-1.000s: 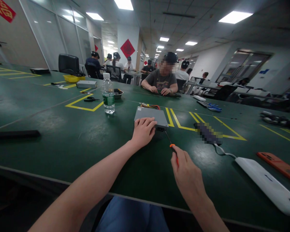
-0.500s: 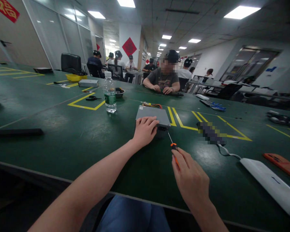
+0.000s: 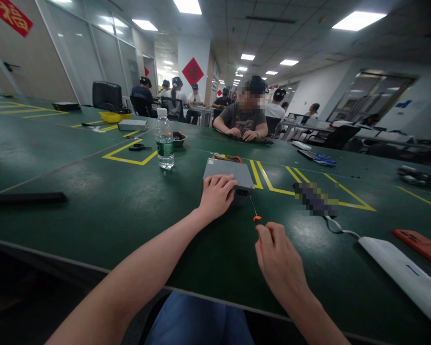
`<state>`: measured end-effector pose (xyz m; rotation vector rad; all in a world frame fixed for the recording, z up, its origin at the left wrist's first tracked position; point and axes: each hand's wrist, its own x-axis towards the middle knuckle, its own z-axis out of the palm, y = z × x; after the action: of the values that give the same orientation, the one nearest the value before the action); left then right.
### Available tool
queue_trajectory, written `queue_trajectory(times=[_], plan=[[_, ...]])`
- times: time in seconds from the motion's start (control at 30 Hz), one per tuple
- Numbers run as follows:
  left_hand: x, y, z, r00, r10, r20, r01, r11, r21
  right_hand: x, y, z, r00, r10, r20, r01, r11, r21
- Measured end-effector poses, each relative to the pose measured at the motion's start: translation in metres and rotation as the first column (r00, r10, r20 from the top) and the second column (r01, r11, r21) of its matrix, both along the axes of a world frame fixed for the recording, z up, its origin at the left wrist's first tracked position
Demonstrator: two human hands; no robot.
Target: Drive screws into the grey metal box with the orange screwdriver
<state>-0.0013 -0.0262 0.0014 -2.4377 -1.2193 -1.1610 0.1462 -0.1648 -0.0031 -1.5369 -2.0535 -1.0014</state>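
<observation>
A grey metal computer power supply unit (image 3: 233, 168) lies on the green table in front of me, its bundle of coloured wires coming out at the far side. My left hand (image 3: 217, 195) grips its near left part, with bent fingers over the top face. In my right hand (image 3: 282, 258) is a screwdriver (image 3: 257, 219) with an orange and black handle, most of the handle hidden by the fingers. Its thin shaft points up and left to the near right corner of the unit. Whether the tip sits in a screw is too small to tell.
A water bottle (image 3: 164, 139) stands left of the unit, with a small metal bowl (image 3: 179, 139) behind it. To the right lie a blurred-out dark object (image 3: 314, 199), a white power bank (image 3: 404, 278) and an orange phone (image 3: 420, 247). A person (image 3: 242, 112) sits opposite.
My right hand has turned slightly around the screwdriver handle, covering more of it, and the handle sits a little lower. My left hand and the power supply unit stay in place.
</observation>
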Motion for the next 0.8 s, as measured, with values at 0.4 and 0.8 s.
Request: queue_trajectory(times=[0.4,0.8], plan=[[0.0,0.0,0.001,1.0,0.005,0.007,-0.005,1.0,-0.004,-0.001,0.001,0.011,0.977,-0.209,-0.042,0.21,0.977,0.022],[-0.001,-0.001,0.002,1.0,-0.007,-0.007,0.008,1.0,0.009,-0.009,-0.009,0.005,0.99,-0.142,-0.019,0.14,0.986,-0.092]])
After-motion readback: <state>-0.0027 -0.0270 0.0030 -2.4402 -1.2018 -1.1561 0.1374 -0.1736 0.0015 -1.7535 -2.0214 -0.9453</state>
